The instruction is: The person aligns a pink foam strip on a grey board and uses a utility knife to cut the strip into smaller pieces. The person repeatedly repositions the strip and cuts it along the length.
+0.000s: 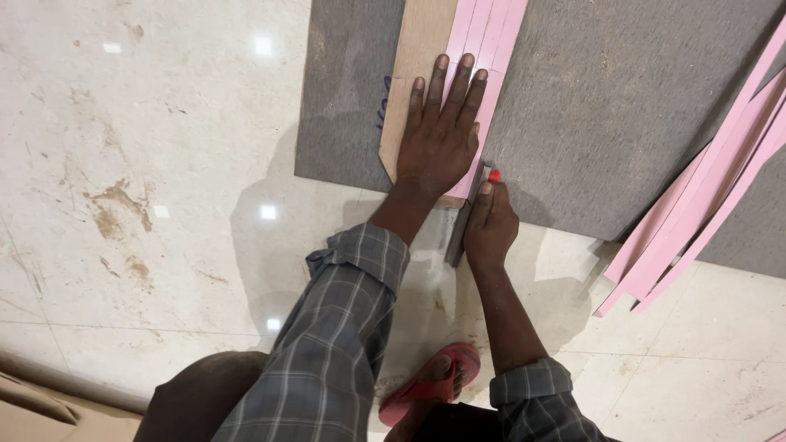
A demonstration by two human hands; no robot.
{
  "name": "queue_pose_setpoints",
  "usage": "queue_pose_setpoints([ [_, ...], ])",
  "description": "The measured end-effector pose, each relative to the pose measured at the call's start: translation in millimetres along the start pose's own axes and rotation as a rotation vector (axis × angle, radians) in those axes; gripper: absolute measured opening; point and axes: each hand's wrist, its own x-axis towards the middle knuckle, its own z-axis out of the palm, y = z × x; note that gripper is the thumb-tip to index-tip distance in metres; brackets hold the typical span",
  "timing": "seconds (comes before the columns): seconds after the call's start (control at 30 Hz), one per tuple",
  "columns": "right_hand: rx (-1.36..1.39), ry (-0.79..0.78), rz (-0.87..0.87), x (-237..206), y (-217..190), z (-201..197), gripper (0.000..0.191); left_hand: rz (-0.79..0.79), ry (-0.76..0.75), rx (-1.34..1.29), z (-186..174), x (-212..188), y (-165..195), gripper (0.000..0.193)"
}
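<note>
Two hands work on a grey board (622,106) laid on the floor; left hand (438,139) presses flat, fingers slightly spread, on a wooden straightedge (417,49) and pink sheet (490,37); right hand (490,225) grips a red-tipped cutter (494,175), fingers curled tightly; loose pink strips (696,221) lie far right.

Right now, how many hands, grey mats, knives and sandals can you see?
Hands: 2, left hand and right hand
Grey mats: 2, big grey mat and far grey mat
Knives: 1, red-tipped knife
Sandals: 1, red sandal
Total: 6
</note>
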Motion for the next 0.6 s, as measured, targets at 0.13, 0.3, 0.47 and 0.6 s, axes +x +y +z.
queue_pose_setpoints([
  [0.13,-0.05,-0.058,0.02,-5,2,-5,0.035,0.015,0.077,-0.025,2,-7,0,0.079],
  [0.3,0.017,-0.059,0.008,-10,6,-12,0.037,0.022,0.111,-0.04,-2,-12,1,0.077],
  [0.47,0.056,-0.046,-0.005,-17,5,-18,0.039,0.06,0.077,0.004,-10,-21,6,0.068],
  [0.6,0.022,-0.062,0.079,-22,3,-19,0.04,0.088,0.095,0.018,-8,-28,10,0.066],
])
